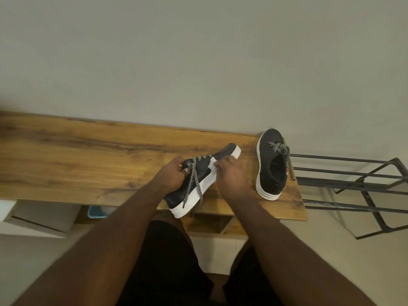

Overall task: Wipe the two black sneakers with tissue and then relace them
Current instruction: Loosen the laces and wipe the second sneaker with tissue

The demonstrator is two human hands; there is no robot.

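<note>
Gripping the tilted black sneaker at its laced collar, the left hand props it on the wooden shelf, one loose lace dangling over its white sole. Pressed against that shoe's side, the right hand pinches a white tissue. Near the shelf's right end, beside a metal rack, the second sneaker lies well apart.

Looks like a home entryway/room: wood-grain bench against plain wall, black metal shoe rack beside it, sneaker on bench.
</note>
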